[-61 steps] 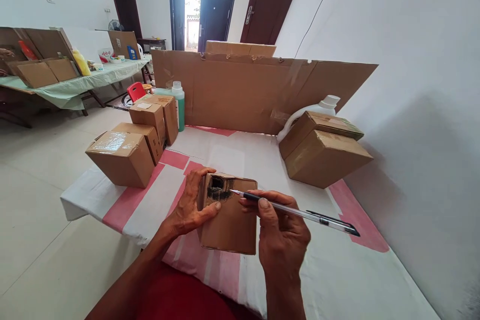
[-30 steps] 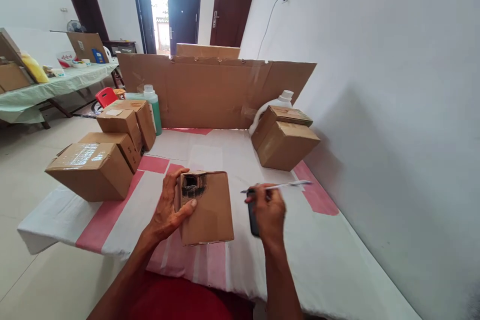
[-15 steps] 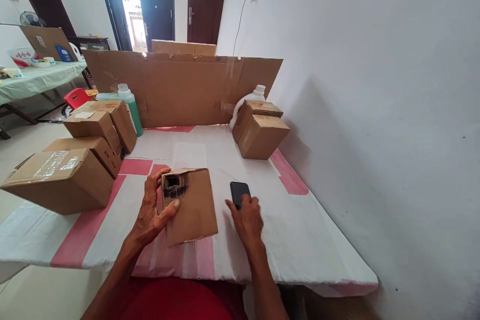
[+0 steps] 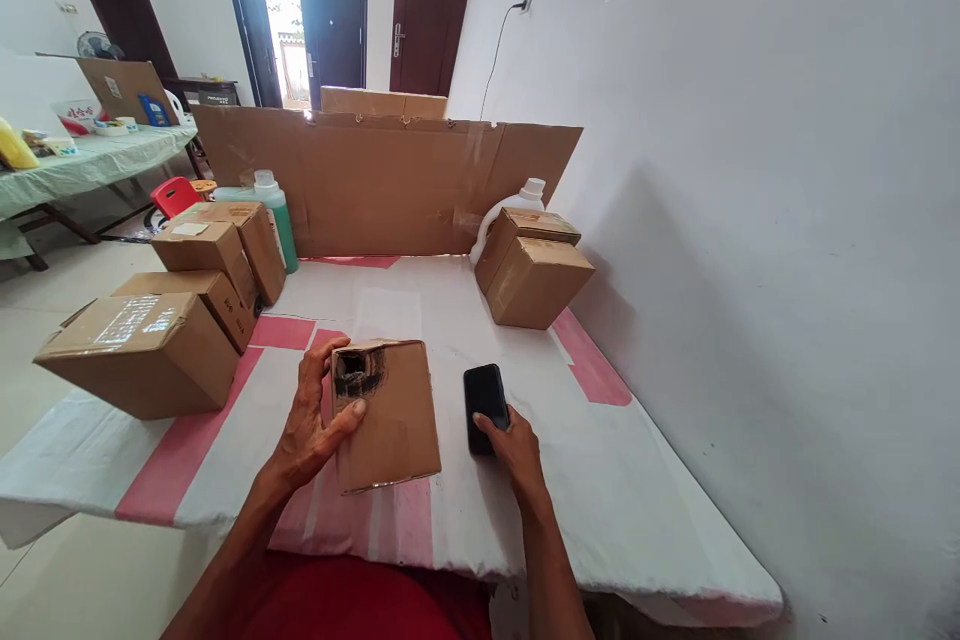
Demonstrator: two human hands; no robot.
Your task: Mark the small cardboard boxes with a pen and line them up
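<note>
My left hand [image 4: 315, 420] grips the left side of a small cardboard box [image 4: 394, 420], thumb across its face and fingers behind the edge. A hole ringed with black marks shows near the box's upper left corner. To the right of the box, my right hand [image 4: 517, 445] is closed on a black smartphone [image 4: 484, 395], its thumb over the near part of the dark screen. The fingers under the phone are mostly hidden. Whether the phone is fully off the table, I cannot tell.
Cardboard boxes [image 4: 150, 350] line the table's left side, by a green liquid bottle [image 4: 279, 220]. Two more boxes [image 4: 540, 285] stand at the right, in front of a white jug [image 4: 514, 200]. A cardboard panel [image 4: 375, 185] closes off the back. A wall [image 4: 750, 270] runs along the right.
My right hand has shifted from reaching over the phone to holding it from its right side, thumb on the screen. The left hand keeps the box in place. The view has shifted slightly.
</note>
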